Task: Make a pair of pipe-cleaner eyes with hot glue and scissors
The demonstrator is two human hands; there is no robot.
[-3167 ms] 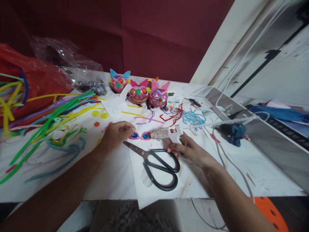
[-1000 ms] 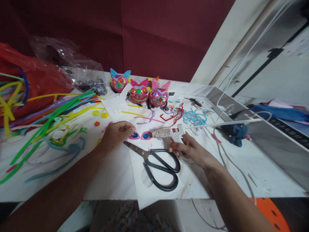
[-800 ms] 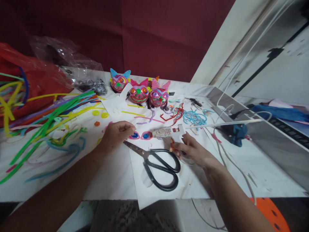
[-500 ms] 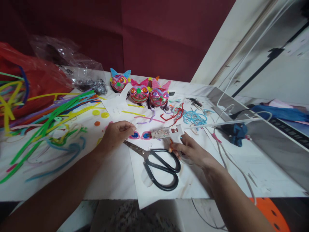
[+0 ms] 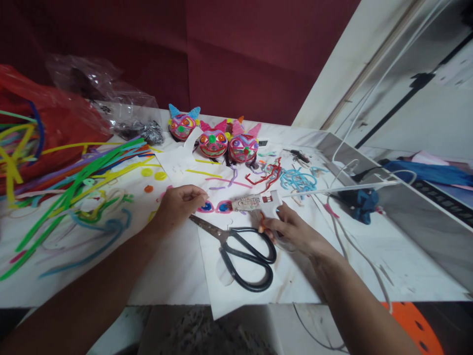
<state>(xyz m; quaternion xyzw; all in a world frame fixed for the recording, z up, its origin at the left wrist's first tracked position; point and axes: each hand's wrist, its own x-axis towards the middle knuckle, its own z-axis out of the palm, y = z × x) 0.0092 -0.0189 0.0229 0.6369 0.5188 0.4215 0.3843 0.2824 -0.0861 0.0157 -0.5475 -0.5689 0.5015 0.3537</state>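
My right hand is wrapped round the handle of a white hot glue gun, with a finger at its orange trigger. The smudged nozzle points left and is at the edge of a pink-rimmed blue oval piece. A second, similar oval piece lies beside it, close to the fingertips of my left hand. That hand is closed in a pinch; what it holds, if anything, is hidden. Below lie scissors with black handles, their blade tip near my left fingers.
Several colourful animal heads stand at the back. Green pipe cleaners and others spread over the left, beside a red plastic bag. Blue scraps lie right of centre. A white cord crosses the right side; white paper overhangs the front edge.
The glue gun's nozzle has shifted very slightly right, showing more of the right-hand oval piece. My left hand and the scissors look the same.
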